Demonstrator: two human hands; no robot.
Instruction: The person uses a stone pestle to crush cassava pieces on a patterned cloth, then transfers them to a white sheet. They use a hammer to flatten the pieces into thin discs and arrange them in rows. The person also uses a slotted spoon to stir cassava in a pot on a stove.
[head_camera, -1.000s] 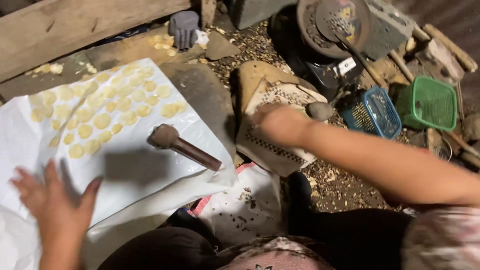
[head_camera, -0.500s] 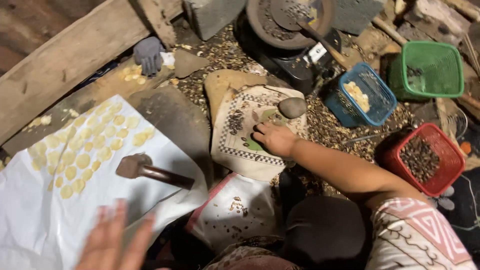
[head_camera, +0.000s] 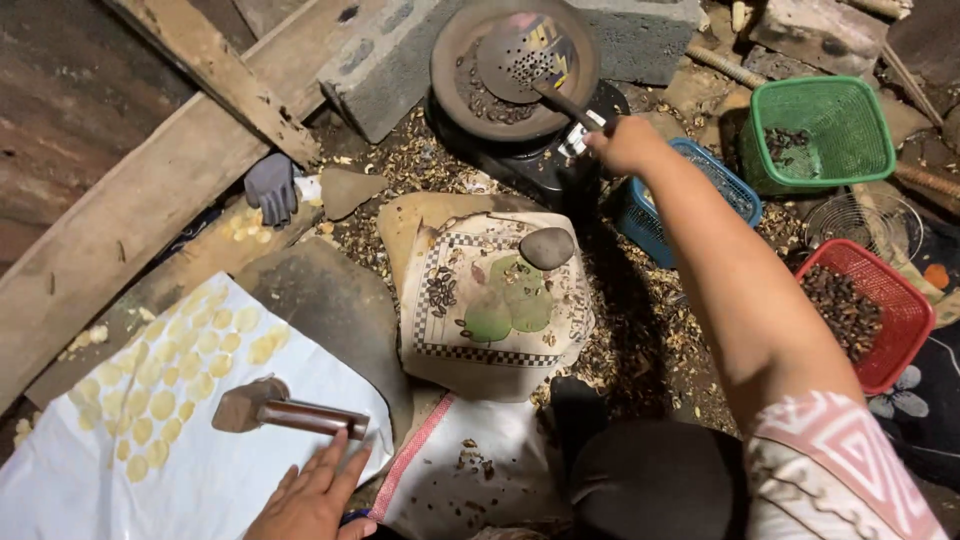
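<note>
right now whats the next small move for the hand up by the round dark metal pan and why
Probably stir: the right hand already grips the wooden handle of the perforated metal skimmer, which rests in the round dark metal pan among dark seeds. The left hand lies by the hammer-like tool.

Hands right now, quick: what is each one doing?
Left hand: open, fingertips at the hammer handle.
Right hand: closed on the skimmer handle.
</note>
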